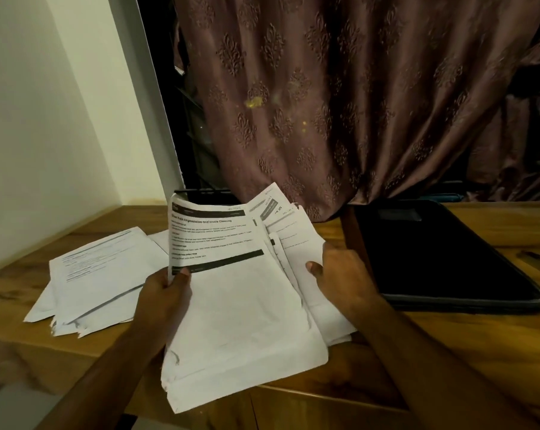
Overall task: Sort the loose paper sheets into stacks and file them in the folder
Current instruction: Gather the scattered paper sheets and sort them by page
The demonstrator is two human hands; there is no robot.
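Between left hand (166,290) and right hand (340,274), sheets (240,305).

A wooden table (448,346) with a warm, streaked grain fills the lower part of the view. Behind it hangs a brownish curtain (340,103) embossed with a leaf-like pattern, its hem gathered on the tabletop. A pale wall (45,119) stands to the left, with a dark gap between wall and curtain.
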